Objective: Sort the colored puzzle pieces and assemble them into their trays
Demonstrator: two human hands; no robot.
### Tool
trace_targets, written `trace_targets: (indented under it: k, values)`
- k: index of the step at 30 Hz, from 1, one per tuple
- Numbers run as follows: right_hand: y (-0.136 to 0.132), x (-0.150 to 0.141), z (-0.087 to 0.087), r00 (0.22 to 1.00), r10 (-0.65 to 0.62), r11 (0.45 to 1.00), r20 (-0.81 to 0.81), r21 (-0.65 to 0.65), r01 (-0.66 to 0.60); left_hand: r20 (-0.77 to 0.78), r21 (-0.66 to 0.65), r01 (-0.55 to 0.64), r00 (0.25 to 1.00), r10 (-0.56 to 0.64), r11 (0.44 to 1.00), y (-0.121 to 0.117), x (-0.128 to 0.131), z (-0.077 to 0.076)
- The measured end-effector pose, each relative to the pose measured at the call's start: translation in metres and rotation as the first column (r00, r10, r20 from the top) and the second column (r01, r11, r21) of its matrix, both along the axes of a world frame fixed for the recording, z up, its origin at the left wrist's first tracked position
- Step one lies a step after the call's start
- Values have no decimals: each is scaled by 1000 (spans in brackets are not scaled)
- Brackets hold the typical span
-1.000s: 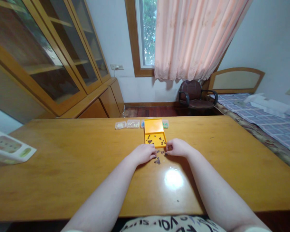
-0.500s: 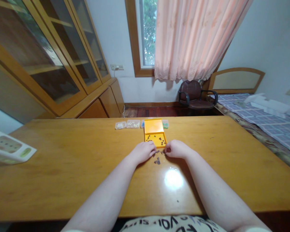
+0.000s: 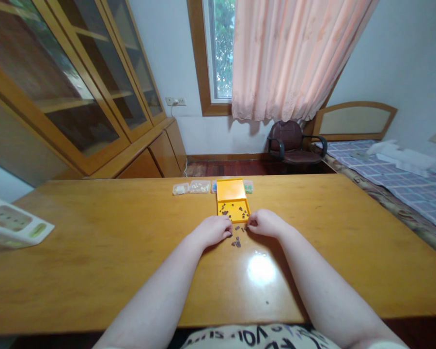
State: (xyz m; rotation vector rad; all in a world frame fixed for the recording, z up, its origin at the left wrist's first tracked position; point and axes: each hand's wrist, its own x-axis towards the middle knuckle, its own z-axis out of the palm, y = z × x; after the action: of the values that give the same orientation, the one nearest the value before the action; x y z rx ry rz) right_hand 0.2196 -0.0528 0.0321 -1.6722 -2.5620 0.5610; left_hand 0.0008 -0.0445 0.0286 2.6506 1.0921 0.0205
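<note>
An orange plastic tray (image 3: pixel 231 190) with a raised lid-like section at the far end lies at the middle of the wooden table. Its near compartment (image 3: pixel 234 210) holds several small dark pieces. More of these dark pieces (image 3: pixel 236 244) lie loose on the table just in front of it. My left hand (image 3: pixel 212 231) rests beside them, fingertips curled down near the pieces. My right hand (image 3: pixel 264 223) sits next to the tray's near right corner, its fingertips at the pieces. Whether either hand pinches a piece is hidden.
Small clear plastic packets (image 3: pixel 189 187) lie along the table's far side behind the tray. A white printed box (image 3: pixel 14 227) sits at the left edge. A bright glare (image 3: pixel 260 269) marks the tabletop. Beyond stand a glass-fronted cabinet, a dark chair and a bed.
My right hand has shifted slightly left, and both hands stay at the loose pieces. The view has tilted a little.
</note>
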Motion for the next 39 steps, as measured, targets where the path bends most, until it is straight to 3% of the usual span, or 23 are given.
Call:
trace_targets:
  k: [6,10,13,17,19,26,33,39]
  values:
    - [6,-1,-6,983,-134,975,-128,163,154,-3,13,-5,1000,5,1000,0,-1,-1]
    - [7,2,-7,970,-154,966,-188,175,188,35,21,-5,999,4,1000,1,-2,-1]
    - [5,2,-5,977,-115,979,-181,145,142,119,55,-32,993,26,998,4,-4,-4]
    - [-2,-5,-4,983,21,1000,-182,17,-18,209,137,-205,962,174,969,11,-7,-8]
    - [-5,-10,-4,977,80,996,-199,-31,-88,208,149,-236,957,203,960,12,-8,-8]
    - [-7,-17,-10,948,236,967,-213,-41,-250,100,-52,48,994,-43,997,3,-5,-1]
    - [-4,-17,-16,968,232,972,-98,45,-229,68,-215,39,997,-25,976,-1,-4,3]
    - [-4,-18,-15,981,191,979,-46,79,-187,29,-221,39,999,-33,975,-4,1,5]
